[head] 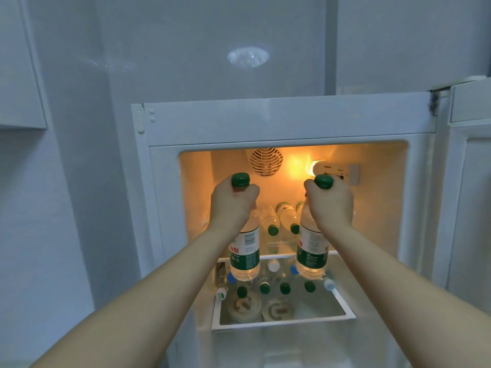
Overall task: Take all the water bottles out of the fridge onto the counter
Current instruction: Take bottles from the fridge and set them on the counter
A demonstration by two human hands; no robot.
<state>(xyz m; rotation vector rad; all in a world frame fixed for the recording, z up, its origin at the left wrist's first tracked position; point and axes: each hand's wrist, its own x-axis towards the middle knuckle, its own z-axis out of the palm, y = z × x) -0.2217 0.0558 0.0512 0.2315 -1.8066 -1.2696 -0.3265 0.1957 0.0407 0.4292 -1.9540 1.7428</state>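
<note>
Gripping two bottles, left hand (230,200) on left bottle (245,251), right hand (332,201) on right bottle (310,251), before fridge opening (292,146)

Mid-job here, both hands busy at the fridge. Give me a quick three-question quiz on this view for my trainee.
1. True or false: each hand holds one bottle near its neck.
2. What colour are the caps of the two held bottles?
3. Bottles on the lit upper shelf behind the hands: A) upright B) lying down C) none.

Key:
1. True: left hand grips the left bottle; right hand grips the right bottle.
2. Green.
3. B: the shelf bottles lie with caps towards the camera.
</note>
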